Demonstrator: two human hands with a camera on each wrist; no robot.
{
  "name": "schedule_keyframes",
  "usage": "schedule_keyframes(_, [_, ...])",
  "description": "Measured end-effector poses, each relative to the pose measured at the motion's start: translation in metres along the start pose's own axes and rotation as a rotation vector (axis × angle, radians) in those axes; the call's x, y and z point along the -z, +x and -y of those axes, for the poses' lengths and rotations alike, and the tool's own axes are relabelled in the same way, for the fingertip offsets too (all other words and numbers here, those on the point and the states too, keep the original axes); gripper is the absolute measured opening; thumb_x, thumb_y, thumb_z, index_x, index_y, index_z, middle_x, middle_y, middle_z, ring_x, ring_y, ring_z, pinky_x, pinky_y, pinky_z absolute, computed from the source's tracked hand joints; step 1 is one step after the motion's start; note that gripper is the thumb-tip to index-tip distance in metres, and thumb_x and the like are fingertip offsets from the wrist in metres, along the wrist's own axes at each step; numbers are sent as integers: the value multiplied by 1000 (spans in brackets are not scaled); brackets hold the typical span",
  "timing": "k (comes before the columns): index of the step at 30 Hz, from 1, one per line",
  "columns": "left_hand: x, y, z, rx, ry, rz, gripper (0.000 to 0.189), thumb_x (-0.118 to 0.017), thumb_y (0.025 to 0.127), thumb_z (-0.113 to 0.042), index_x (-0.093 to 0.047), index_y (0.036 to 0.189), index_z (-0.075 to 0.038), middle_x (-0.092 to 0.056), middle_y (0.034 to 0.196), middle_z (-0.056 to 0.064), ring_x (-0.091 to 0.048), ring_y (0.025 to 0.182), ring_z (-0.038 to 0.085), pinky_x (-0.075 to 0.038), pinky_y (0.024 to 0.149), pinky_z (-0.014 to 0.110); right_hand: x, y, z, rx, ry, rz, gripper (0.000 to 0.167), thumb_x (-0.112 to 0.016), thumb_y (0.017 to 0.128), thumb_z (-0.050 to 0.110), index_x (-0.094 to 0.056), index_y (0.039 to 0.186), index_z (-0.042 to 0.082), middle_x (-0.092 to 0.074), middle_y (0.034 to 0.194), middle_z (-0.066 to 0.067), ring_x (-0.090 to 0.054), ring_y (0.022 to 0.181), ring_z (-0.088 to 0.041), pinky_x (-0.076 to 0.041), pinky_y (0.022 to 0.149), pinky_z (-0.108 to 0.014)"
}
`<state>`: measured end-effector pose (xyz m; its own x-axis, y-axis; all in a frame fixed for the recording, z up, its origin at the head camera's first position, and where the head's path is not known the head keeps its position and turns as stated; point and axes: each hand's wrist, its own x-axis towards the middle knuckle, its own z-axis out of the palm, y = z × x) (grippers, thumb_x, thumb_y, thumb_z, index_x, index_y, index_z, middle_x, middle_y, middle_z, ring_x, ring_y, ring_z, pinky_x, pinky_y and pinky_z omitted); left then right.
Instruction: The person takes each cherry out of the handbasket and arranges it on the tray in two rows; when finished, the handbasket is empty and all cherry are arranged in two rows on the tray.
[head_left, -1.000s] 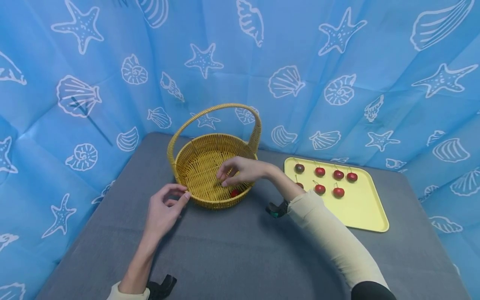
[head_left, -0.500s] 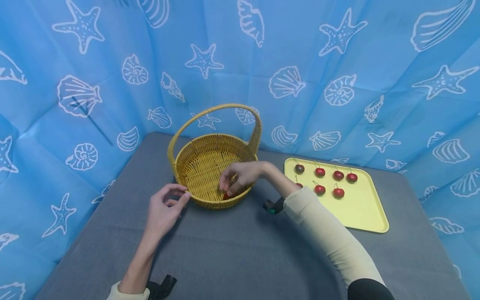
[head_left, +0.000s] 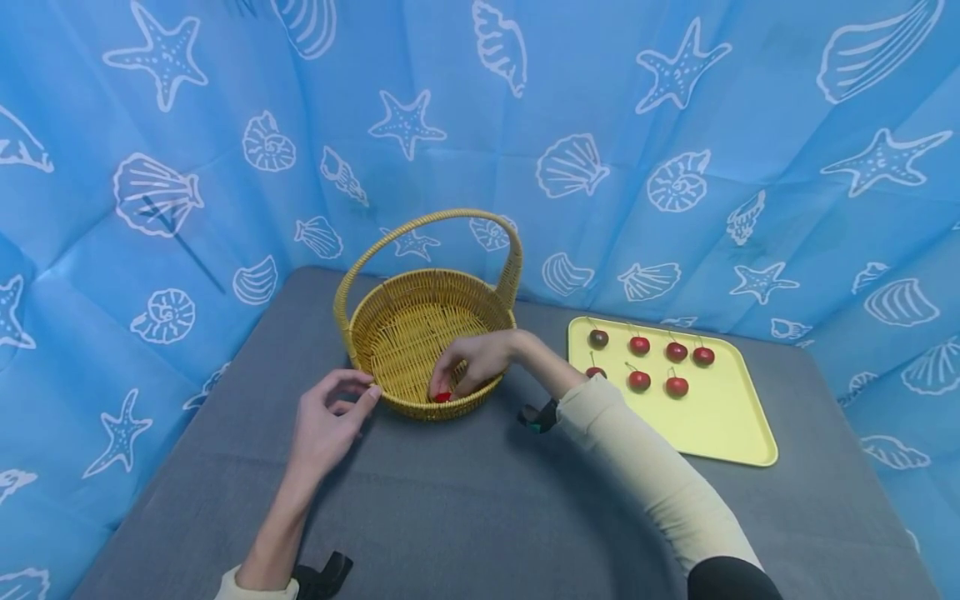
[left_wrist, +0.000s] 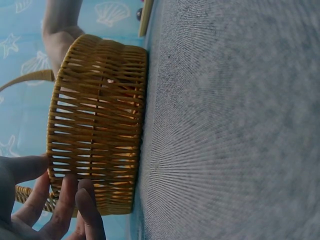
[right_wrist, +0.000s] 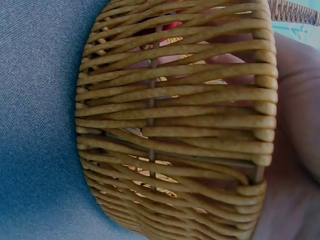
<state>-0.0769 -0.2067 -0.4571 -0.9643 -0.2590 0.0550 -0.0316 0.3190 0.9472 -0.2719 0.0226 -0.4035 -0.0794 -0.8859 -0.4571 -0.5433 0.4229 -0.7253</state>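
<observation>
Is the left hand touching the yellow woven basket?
Touching. In the head view, the left hand rests its thumb tip against the rim of the yellow woven basket, with no gap showing; its other fingers curl beside the wall.

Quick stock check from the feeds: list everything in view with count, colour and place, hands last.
basket: 1, yellow wicker with arched handle, left-centre of table.
cherry in basket: 1, red, near inner wall, at the right fingertips.
tray: 1, pale yellow, right of basket.
cherries on tray: 7 visible, red, one darker, far end.
table: 1, grey cloth.
backdrop: blue, white shells and starfish, behind and at sides.
left hand: touches basket's near rim from outside.
right hand: inside basket, fingers over the cherry; grip unclear.
</observation>
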Motion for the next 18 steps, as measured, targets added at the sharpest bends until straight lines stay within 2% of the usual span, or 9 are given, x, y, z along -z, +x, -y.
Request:
schedule_keyframes(5, [-1,0,0,2,4,-2,25,-77,103,-24,-73,122,-7,-74,111,18,-75,74,27,-62,60,35,-1,1,-2,10,28,-5,40,-67,100,4,-71,139,9,-76,131,-4,-67,117,-10,-55,104,-24])
schedule_keyframes(8, [-1,0,-1,3,7,-3,26,-77,103,-24,-73,122,-7,-74,111,18,-75,73,26,-62,59,34,-1,-2,-2,9,79,-35,38,-70,101,8,-72,139,10,-76,132,-3,-67,119,-10,-55,107,-25])
schedule_keyframes(13, [0,0,-1,4,4,2,25,-77,103,-26,-73,122,-10,-74,112,18,-74,73,24,-62,60,35,0,-13,0,35,167,-113,37,-76,100,12,-73,137,12,-75,134,-3,-67,127,-14,-55,114,-32])
schedule_keyframes(18, [1,0,-1,6,-9,9,25,-77,103,-26,-73,122,-10,-74,112,17,-74,74,23,-62,60,35,1,-31,1,86,236,-176,38,-76,100,11,-72,138,9,-72,141,-7,-68,132,-20,-57,114,-36])
